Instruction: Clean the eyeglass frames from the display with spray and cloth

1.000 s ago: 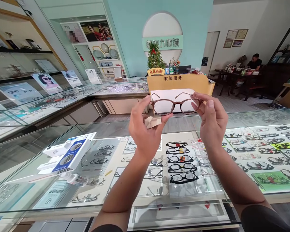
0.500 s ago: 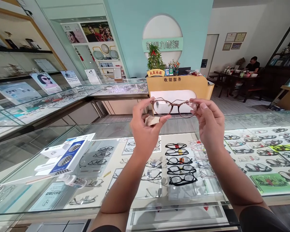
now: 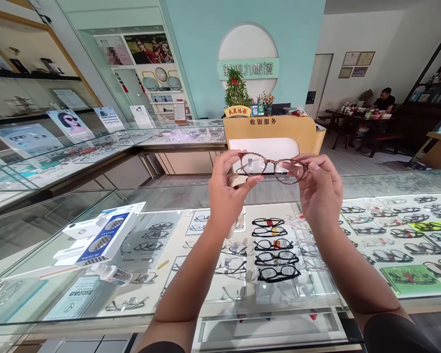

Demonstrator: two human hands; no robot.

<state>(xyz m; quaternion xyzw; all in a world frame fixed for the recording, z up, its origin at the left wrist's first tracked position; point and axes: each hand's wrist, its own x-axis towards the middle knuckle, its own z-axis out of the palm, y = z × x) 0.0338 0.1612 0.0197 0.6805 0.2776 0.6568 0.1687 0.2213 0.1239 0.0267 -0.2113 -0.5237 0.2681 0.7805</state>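
Note:
I hold a pair of brown round-rimmed glasses (image 3: 272,167) up at chest height over a glass display counter (image 3: 191,196). My left hand (image 3: 228,193) pinches the left rim between thumb and fingers and also keeps a small beige cloth (image 3: 236,180) tucked in the palm. My right hand (image 3: 321,193) grips the right end of the frame near its hinge. The glasses are tilted, the right lens a little lower than the left.
Under the counter glass lie several rows of black frames (image 3: 275,245). On the counter at left sit a blue-and-white box (image 3: 105,238) and a small bottle (image 3: 113,273). A yellow cashier desk (image 3: 275,130) stands ahead. A person (image 3: 385,99) sits at a far table.
The glasses have turned from level to tilted and shifted slightly right and down. Both hands kept their grip throughout.

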